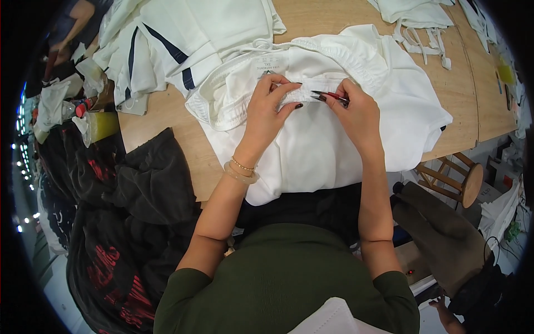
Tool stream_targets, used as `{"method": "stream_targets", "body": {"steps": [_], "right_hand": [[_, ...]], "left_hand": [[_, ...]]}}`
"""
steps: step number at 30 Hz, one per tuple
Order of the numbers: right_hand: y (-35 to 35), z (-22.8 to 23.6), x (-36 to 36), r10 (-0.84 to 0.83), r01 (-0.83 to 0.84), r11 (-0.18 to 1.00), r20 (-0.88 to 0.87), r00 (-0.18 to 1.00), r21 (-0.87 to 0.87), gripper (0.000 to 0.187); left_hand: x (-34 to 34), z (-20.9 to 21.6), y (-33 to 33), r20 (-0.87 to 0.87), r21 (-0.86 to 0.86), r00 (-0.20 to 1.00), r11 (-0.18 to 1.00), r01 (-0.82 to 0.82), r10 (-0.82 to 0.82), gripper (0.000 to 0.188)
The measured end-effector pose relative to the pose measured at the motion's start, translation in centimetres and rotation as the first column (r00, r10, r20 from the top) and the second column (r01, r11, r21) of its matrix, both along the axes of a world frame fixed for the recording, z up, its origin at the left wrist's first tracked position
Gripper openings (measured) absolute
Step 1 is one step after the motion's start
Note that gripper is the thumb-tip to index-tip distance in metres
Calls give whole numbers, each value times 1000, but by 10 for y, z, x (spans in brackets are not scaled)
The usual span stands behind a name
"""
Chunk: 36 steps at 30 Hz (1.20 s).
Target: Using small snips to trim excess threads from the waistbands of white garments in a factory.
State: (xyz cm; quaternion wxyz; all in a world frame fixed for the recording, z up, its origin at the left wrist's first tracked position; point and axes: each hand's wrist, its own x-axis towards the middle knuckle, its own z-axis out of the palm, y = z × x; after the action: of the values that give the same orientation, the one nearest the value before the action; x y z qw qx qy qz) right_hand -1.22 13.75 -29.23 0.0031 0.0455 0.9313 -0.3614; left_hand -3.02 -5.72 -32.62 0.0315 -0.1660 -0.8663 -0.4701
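Observation:
White trousers or shorts (322,150) with a gathered elastic waistband (236,114) lie spread on the table in front of me. My left hand (270,103) grips the waistband beside a label, its thumb and forefinger apart on the cloth, the other fingers partly hidden. In my right hand (350,108) is a pair of small thread snips (338,98) with red on the handle. Their dark blades point left at the waistband, close to my left fingertips, and the tips are apart. A white drawstring (261,45) loops along the far edge of the waistband.
White garments with dark stripes (183,33) are piled at the far left; more white pieces with ties (417,22) lie far right. Dark clothes with red print (111,245) hang at the left. A wooden stool (471,185) stands right. Parts of other people (72,28) show at the edges.

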Motion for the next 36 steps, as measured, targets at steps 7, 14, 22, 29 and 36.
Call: {"method": "stream_targets", "body": {"steps": [7, 14, 22, 29, 36], "right_hand": [[4, 2, -6, -14, 14, 998, 2, 1000, -55, 28], [8, 8, -15, -101, 120, 887, 67, 993, -447, 23], [-3, 46, -46, -60, -57, 614, -119, 991, -788, 16], [-13, 18, -108, -191, 36, 966, -611, 769, -257, 15], [-2, -45, -120, -182, 175, 982, -548, 816, -65, 9]], "left_hand": [[-6, 3, 2, -17, -1, 1000, 1000, 17, -17, 38], [-5, 21, 13, -70, -86, 997, 996, -24, 18, 37], [3, 10, 17, -78, -147, 994, 986, -81, 70, 12], [8, 5, 14, -9, -92, 997, 992, -83, 82, 7], [3, 51, 3, 325, 136, 944, 991, 13, -57, 6]]}}
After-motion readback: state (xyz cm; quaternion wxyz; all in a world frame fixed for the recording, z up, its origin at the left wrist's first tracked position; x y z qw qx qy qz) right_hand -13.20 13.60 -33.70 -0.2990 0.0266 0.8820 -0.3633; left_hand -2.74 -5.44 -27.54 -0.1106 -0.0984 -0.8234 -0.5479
